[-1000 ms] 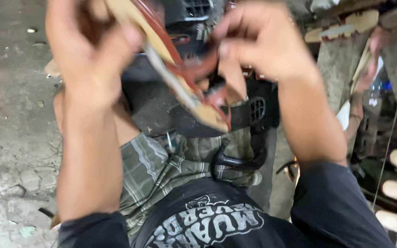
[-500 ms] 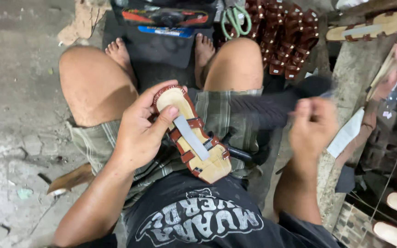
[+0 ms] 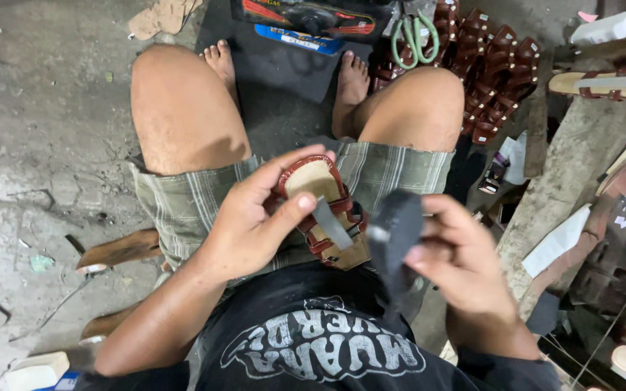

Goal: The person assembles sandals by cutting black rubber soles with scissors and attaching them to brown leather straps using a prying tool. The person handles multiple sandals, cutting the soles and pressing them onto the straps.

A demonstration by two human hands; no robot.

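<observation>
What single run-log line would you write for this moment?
left hand: holds brown strapped sandal over lap | right hand: holds dark block beside sandal | floor: sandal pile, green scissors

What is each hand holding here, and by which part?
Left hand grips the brown strapped sandal with tan insole by its side edge, thumb across the insole. Right hand pinches the dark grey flat piece at its lower end.

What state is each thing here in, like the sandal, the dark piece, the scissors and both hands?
Left hand: closed around the sandal.
Brown strapped sandal with tan footbed: held over the lap, straps up.
Right hand: gripping the dark piece.
Dark flat rubbery piece: held upright beside the sandal.
Green-handled scissors: lying on the floor.
Pile of brown sandals: stacked, untouched.
</observation>
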